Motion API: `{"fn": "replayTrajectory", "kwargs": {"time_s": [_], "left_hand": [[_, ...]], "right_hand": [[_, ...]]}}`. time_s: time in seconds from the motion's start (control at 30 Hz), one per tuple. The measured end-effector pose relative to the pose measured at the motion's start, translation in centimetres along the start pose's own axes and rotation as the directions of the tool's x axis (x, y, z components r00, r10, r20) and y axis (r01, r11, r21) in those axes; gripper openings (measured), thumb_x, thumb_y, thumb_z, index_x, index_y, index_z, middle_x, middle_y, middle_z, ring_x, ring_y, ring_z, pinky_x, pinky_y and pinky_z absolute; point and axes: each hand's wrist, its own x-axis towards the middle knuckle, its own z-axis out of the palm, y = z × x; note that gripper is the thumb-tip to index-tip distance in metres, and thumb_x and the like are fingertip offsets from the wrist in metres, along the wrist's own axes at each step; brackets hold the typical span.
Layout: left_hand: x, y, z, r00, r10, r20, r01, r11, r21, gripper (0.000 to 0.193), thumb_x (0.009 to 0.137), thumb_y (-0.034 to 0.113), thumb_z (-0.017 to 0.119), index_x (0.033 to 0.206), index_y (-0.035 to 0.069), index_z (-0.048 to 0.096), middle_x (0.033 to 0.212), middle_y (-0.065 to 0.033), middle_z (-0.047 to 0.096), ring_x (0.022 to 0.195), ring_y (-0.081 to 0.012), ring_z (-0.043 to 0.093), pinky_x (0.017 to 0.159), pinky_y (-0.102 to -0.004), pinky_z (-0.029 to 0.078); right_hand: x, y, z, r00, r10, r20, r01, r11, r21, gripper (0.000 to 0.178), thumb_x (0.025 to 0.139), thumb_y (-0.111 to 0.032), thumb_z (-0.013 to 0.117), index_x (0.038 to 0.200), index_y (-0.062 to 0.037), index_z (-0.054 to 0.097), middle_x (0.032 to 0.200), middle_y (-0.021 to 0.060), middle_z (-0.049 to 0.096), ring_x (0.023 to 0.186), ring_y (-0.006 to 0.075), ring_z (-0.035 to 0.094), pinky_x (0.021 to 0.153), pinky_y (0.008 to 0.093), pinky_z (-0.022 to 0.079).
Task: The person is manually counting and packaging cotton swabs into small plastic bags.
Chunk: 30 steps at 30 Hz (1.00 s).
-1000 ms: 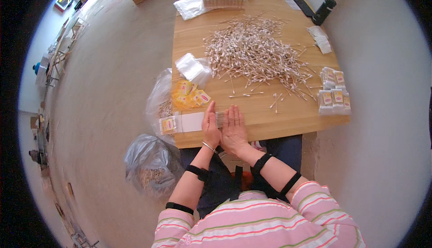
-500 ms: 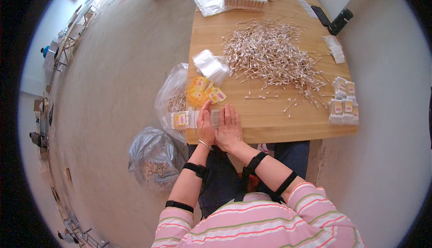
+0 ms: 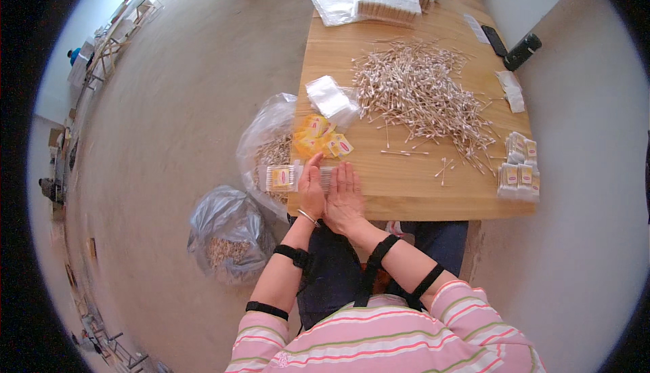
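Observation:
At the table's near left corner, my left hand (image 3: 312, 189) stands on its edge with the fingers stretched out. Close against it, my right hand (image 3: 346, 199) lies palm down with its fingers extended. A row of cotton swabs (image 3: 327, 178) lies between the two hands, partly covered by them. Beside my left hand, a clear bag of swabs with a yellow label (image 3: 280, 178) reaches over the table's left edge. Yellow label cards (image 3: 314, 136) are strewn just beyond my fingertips, and empty clear bags (image 3: 329, 97) are stacked behind them.
A large heap of loose swabs (image 3: 420, 89) covers the table's middle. Filled packets (image 3: 519, 178) stand at the right edge, near a dark bottle (image 3: 523, 51) and phone (image 3: 494, 40). Bundled packs (image 3: 387, 5) lie at the far end. Plastic sacks (image 3: 230, 231) sit left of the table.
The head view has shifted, so the table appears farther right. Relative to the table, both hands have moved slightly left, closer to the labelled bag, keeping the same pose.

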Motion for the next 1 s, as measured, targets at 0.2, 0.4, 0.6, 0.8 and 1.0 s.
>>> {"fn": "replayTrajectory", "kwargs": {"time_s": [0.2, 0.4, 0.6, 0.8, 1.0], "left_hand": [[0.3, 0.3, -1.4, 1.0, -0.013, -0.024, 0.014, 1.0, 0.012, 0.042, 0.1, 0.027, 0.034, 0.126, -0.003, 0.049, 0.125, -0.0149, 0.053, 0.119, -0.0226, 0.047, 0.103, -0.0327, 0.033], [0.4, 0.9, -2.4, 1.0, -0.012, -0.006, 0.013, 0.995, 0.1, 0.041, 0.101, 0.026, 0.034, 0.126, -0.002, 0.049, 0.125, -0.0135, 0.054, 0.118, -0.0221, 0.048, 0.103, -0.0326, 0.033], [1.5, 2.6, -6.6, 0.99, 0.134, -0.049, -0.109, 0.931, 0.347, 0.041, 0.099, 0.026, 0.038, 0.127, -0.001, 0.047, 0.13, -0.0173, 0.05, 0.123, -0.0266, 0.045, 0.106, -0.035, 0.031], [2.2, -1.2, -11.6, 0.949, 0.315, -0.021, -0.107, 0.385, 0.917, 0.043, 0.096, 0.024, 0.044, 0.131, 0.0, 0.043, 0.128, -0.0204, 0.051, 0.121, -0.0343, 0.047, 0.103, -0.038, 0.034], [3.2, -3.7, -12.0, 0.982, -0.172, -0.072, 0.182, 0.966, 0.181, 0.043, 0.098, 0.025, 0.04, 0.131, -0.002, 0.042, 0.127, -0.0183, 0.052, 0.116, -0.0256, 0.051, 0.099, -0.0329, 0.039]], "right_hand": [[0.2, -1.2, 0.2, 1.0, -0.014, -0.02, 0.015, 0.999, 0.032, 0.073, 0.089, -0.034, 0.038, 0.14, 0.0113, 0.011, 0.149, 0.0265, 0.005, 0.14, 0.0386, -0.001, 0.113, 0.0469, 0.0], [0.6, -1.6, 1.3, 0.994, -0.041, -0.102, 0.049, 0.996, 0.076, 0.077, 0.088, -0.036, 0.043, 0.139, 0.0116, 0.011, 0.148, 0.0278, 0.006, 0.139, 0.04, 0.002, 0.114, 0.0471, 0.003], [0.8, -1.9, 1.5, 0.986, -0.025, -0.163, 0.043, 0.994, 0.105, 0.084, 0.085, -0.038, 0.051, 0.139, 0.0116, 0.012, 0.147, 0.029, 0.007, 0.139, 0.0416, 0.003, 0.113, 0.0484, 0.004], [1.0, -3.5, 1.3, 0.986, -0.044, -0.16, 0.058, 0.994, 0.089, 0.085, 0.085, -0.04, 0.051, 0.139, 0.0114, 0.011, 0.148, 0.0278, 0.007, 0.139, 0.0403, 0.003, 0.113, 0.0477, 0.003], [1.3, -3.8, 1.5, 0.989, -0.038, -0.145, 0.049, 0.996, 0.075, 0.086, 0.085, -0.042, 0.052, 0.139, 0.0108, 0.012, 0.148, 0.0265, 0.006, 0.139, 0.0393, 0.002, 0.113, 0.0472, 0.002]]}}
